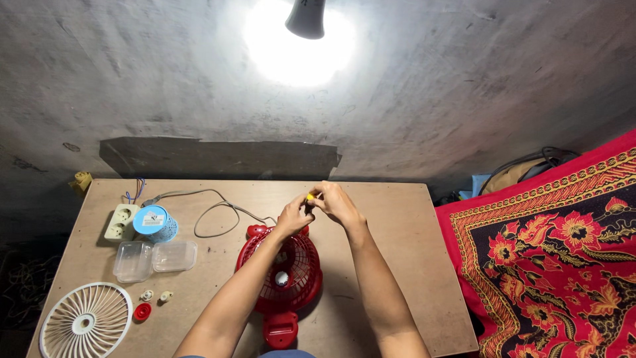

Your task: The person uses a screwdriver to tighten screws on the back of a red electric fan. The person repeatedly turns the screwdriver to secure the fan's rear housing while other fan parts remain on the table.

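Small yellow part [309, 197] pinched between both hands, left [293, 215] and right [336, 203], fingertips together above the far half of the wooden surface [397, 265]. Red fan [283, 278] lying beneath the forearms. White grille [86, 321], red cap [142, 311], clear boxes [154, 257], blue spool [154, 223], socket strip [120, 221] and grey cable [212, 212] on the left. Bare grey wall [464, 86] behind, bulb [306, 18] glaring above, red patterned cloth [563, 258] to the right

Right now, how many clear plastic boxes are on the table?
2. One box sits below the white socket strip; the second box lies right beside it, toward the red fan. Both look empty. None seem hidden.
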